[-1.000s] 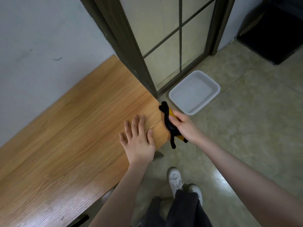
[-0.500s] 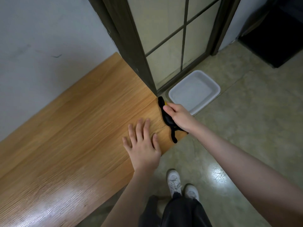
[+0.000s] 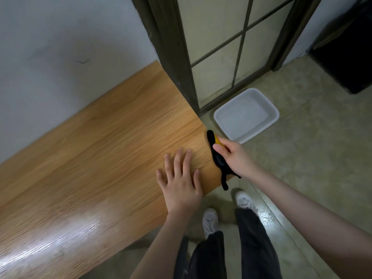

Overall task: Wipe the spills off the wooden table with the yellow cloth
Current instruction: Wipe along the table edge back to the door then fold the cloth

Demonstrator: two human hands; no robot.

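The wooden table point(image 3: 96, 158) runs from the lower left to its right end near the door frame. My left hand point(image 3: 181, 182) lies flat on the tabletop near that end, fingers spread. My right hand point(image 3: 233, 156) grips the cloth point(image 3: 218, 162) against the table's right edge. The cloth shows mostly black, with a small yellow patch under my fingertips, and a black tail hangs below the corner. No spill is visible on the wood; a light glare lies at the lower left.
A white plastic basin point(image 3: 246, 115) sits on the tiled floor just beyond the table's end. A dark-framed glass door point(image 3: 221, 47) stands behind it, a black object point(image 3: 348, 53) at the far right. My legs and white shoes point(image 3: 210, 222) are below the table edge.
The camera has drifted, shifting the scene in the frame. My right hand with the cloth stays on the table's end edge, sliding slightly along it. My left hand stays flat on the wood.
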